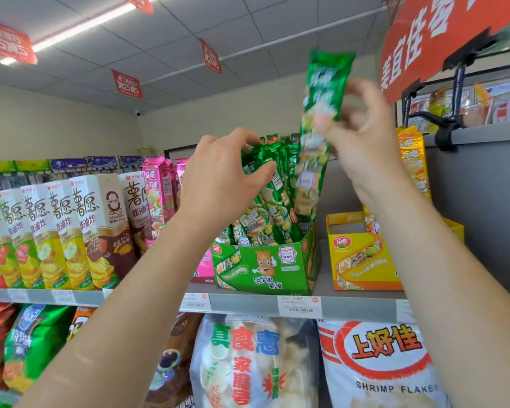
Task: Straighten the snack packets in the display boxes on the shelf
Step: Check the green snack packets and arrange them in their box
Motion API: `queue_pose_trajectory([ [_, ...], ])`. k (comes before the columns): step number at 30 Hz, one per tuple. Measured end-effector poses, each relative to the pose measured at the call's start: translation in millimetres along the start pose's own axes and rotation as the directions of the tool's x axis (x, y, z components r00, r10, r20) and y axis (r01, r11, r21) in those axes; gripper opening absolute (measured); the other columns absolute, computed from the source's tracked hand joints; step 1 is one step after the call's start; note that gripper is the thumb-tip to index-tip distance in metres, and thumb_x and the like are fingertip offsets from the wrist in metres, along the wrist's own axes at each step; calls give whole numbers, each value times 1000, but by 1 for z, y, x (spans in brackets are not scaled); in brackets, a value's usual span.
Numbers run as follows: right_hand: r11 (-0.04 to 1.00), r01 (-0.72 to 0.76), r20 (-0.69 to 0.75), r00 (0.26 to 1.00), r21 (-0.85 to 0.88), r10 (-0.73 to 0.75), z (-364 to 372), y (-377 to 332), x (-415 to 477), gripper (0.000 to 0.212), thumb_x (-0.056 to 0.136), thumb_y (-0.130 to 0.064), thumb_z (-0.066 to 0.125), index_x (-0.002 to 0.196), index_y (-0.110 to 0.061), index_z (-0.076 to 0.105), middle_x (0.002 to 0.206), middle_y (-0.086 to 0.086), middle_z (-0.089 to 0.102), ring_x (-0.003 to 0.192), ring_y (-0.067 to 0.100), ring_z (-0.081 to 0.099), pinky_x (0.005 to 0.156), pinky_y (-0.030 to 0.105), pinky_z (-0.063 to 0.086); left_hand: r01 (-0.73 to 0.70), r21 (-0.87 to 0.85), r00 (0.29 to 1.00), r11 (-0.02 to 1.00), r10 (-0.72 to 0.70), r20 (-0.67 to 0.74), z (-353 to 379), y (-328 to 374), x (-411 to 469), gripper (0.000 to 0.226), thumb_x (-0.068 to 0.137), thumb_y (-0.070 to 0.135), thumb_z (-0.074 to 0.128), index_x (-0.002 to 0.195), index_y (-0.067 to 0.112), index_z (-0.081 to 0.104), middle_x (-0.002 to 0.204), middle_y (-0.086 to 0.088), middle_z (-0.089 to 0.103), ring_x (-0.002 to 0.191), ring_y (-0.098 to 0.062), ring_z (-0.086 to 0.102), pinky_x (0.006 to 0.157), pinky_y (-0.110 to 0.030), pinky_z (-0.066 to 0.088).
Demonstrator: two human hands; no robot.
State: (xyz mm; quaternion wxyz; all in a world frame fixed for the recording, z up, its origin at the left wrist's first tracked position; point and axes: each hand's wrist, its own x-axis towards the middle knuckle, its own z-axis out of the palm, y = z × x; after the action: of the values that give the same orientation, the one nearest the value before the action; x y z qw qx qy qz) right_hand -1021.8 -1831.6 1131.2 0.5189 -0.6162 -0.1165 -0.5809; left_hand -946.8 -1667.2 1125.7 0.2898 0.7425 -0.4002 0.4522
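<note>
Above the green box (pixel 265 266), right fingers (pixel 326 125) pinch a blurred packet (pixel 321 92); left fingers (pixel 256 173) grip half-hidden packets (pixel 265 213).

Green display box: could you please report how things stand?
Left hand grips leaning green packets in the green cardboard display box. Right hand pinches one long green foil packet, raised. Nothing blocks the box.

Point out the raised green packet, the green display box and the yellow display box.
raised green packet (pixel 326 83), head view, upper printed face
green display box (pixel 262 266), head view, front panel
yellow display box (pixel 362 260), head view, front panel
</note>
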Motion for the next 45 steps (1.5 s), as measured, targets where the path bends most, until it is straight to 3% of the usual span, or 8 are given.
queue_pose_trajectory([
  [5, 911, 412, -84, 908, -13, -411, -4, -32, -13, 42, 105, -12, 36, 144, 1, 30, 125, 15, 55, 105, 21, 60, 77, 34, 58, -62, 6, 998, 998, 62, -6, -3, 6, 1, 38, 90, 46, 60, 122, 25, 60, 112, 7, 67, 116, -21, 50, 92, -38, 43],
  [13, 994, -62, 101, 994, 85, 53, -19, -35, -71, 21, 105, -30, 36, 108, -27, 56, 83, 14, 59, 53, 22, 58, 47, 29, 52, -158, 43, 968, 987, 163, -190, -12, 19, -23, 24, 92, 23, 58, 112, 12, 68, 115, -2, 65, 112, -24, 51, 98, -32, 36],
  [17, 905, -316, 186, 945, 285, 271, -29, -27, -105, 21, 94, -39, 55, 106, -24, 63, 82, 10, 68, 61, 25, 67, 55, 35, 54, -113, -244, 976, 963, 62, -210, -18, 38, -70, 17, 90, 22, 56, 99, 19, 70, 89, 8, 65, 80, -14, 56, 76, -21, 43],
  [21, 812, -393, 218, 919, 432, 329, -25, -19, -147, 28, 88, -38, 62, 106, -18, 71, 106, 10, 73, 97, 25, 70, 85, 43, 55, 168, -594, 985, 787, -119, 121, -9, 68, -132, 31, 84, 48, 55, 110, 34, 64, 88, 12, 66, 77, -12, 63, 60, -18, 49],
  [27, 820, -532, 183, 846, 213, 501, -29, -17, -196, 27, 73, -66, 60, 86, -48, 75, 94, -17, 75, 88, -1, 70, 70, 16, 54, 449, -817, 893, 362, -143, 427, 3, 79, -174, 47, 78, 33, 69, 122, 20, 61, 105, 1, 73, 94, -11, 68, 79, -30, 55],
  [32, 830, -552, 529, 729, 79, 434, -42, -13, -218, 76, 68, -79, 62, 136, -62, 34, 133, -28, 56, 112, 1, 63, 87, 21, 53, 462, -851, 865, 249, -341, 369, 0, 82, -180, 32, 73, 30, 70, 103, 17, 70, 94, -3, 75, 84, -11, 68, 68, -22, 54],
  [38, 845, -511, 550, 665, -158, 506, -56, -19, -256, 44, 78, -63, 57, 121, -55, 53, 68, 1, 64, 60, 10, 61, 60, 19, 43, 528, -803, 778, 276, -536, 328, -11, 73, -184, 25, 65, 40, 66, 79, 19, 67, 71, 4, 63, 68, -10, 58, 61, -21, 46],
  [45, 797, -574, 516, 633, -187, 577, -51, -29, -289, 49, 76, -62, 62, 123, -50, 55, 64, -6, 58, 60, 15, 51, 61, 29, 40, 548, -830, 585, -103, -662, 468, -27, 46, -183, 21, 75, 40, 62, 68, 23, 73, 70, 2, 60, 68, -17, 59, 64, -35, 52],
])
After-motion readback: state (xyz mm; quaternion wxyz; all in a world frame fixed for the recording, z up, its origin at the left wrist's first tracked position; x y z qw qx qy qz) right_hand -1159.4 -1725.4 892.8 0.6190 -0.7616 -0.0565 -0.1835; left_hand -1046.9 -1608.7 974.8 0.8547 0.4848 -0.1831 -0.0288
